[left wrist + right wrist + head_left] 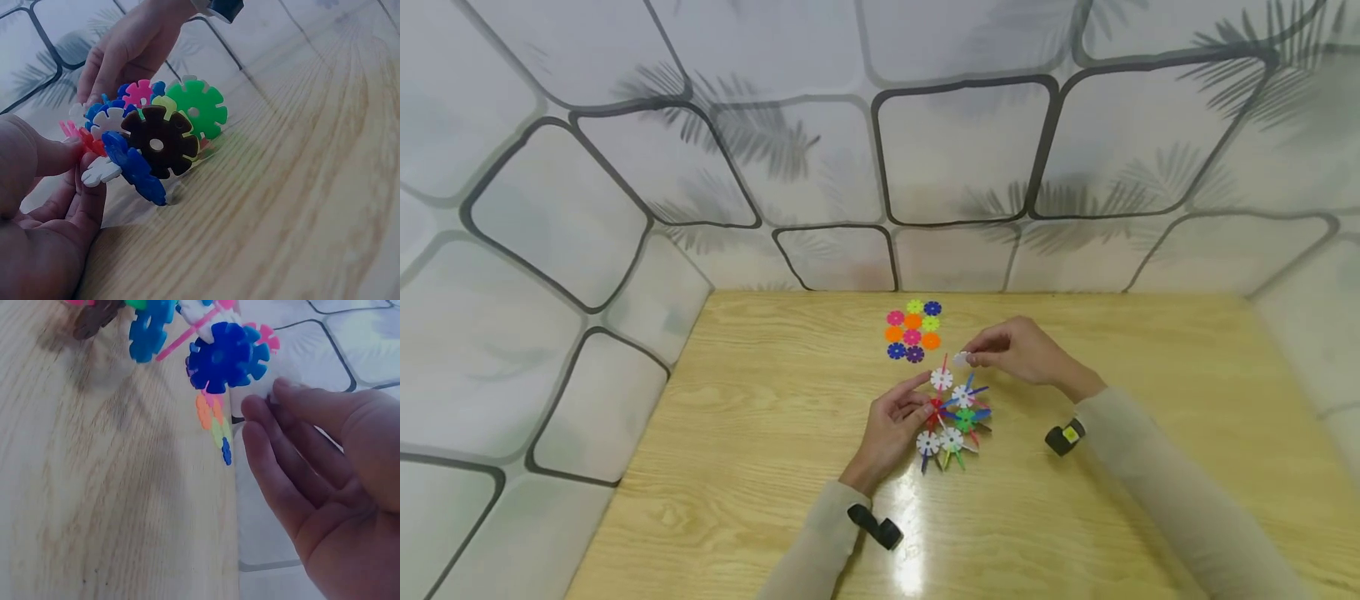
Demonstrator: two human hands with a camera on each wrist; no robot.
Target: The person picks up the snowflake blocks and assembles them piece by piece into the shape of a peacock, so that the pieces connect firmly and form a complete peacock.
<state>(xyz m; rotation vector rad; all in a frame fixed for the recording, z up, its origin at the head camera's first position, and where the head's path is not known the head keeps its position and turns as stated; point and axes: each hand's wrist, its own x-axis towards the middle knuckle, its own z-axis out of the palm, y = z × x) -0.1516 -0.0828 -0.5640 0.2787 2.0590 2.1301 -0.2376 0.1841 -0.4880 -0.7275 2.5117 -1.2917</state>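
Note:
My left hand (883,429) grips a cluster of interlocked notched plastic discs by a red disc (936,410) on its left side. White discs (951,439), a green disc (967,420) and several blue, pink and yellow ones jut from it at many angles. In the left wrist view a brown disc (140,134) and a blue disc (134,165) face the camera. Just beyond the cluster, my right hand (1026,354) pinches a single white disc (961,359) between thumb and fingers. That disc is mostly hidden by the fingers in the right wrist view.
Loose notched discs (912,337) in pink, orange, yellow, blue and purple lie flat in rows behind the cluster. The wooden table (760,400) meets a patterned wall (962,150) at its back edge. Both wrists wear black straps.

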